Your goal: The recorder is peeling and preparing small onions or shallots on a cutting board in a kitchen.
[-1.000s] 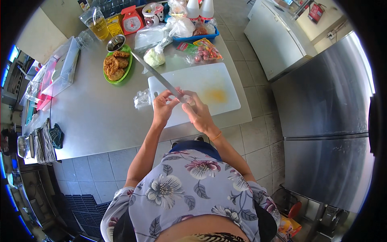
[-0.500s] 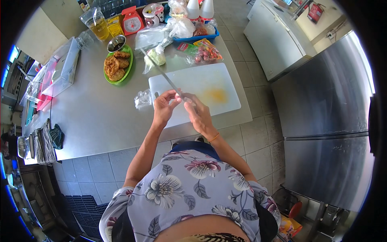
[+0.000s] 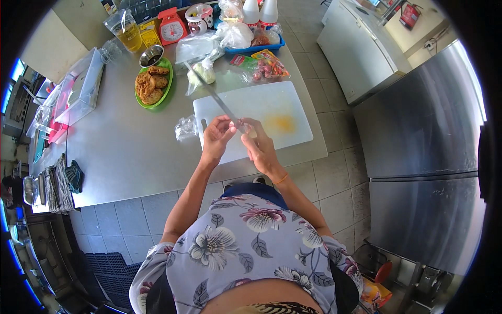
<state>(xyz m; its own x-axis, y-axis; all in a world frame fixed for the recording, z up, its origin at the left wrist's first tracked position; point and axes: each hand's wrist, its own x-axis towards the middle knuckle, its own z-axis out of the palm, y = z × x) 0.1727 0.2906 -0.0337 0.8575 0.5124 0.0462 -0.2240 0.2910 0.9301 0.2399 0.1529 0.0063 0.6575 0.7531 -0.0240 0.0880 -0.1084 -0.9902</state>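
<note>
Knife held over the white cutting board, blade slanting away toward the green plate of fried pieces. Right hand over the board's near edge, grip clamped on the knife handle. Left hand just beside it, fingertips pinched at the blade base. Crumpled clear bag on the worktop, left of the board.

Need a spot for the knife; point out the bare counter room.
Bare steel lies left of the cutting board, below the green plate and right of the clear tray. The board's right half is free. The back edge, around the scale and bags, is crowded.
</note>
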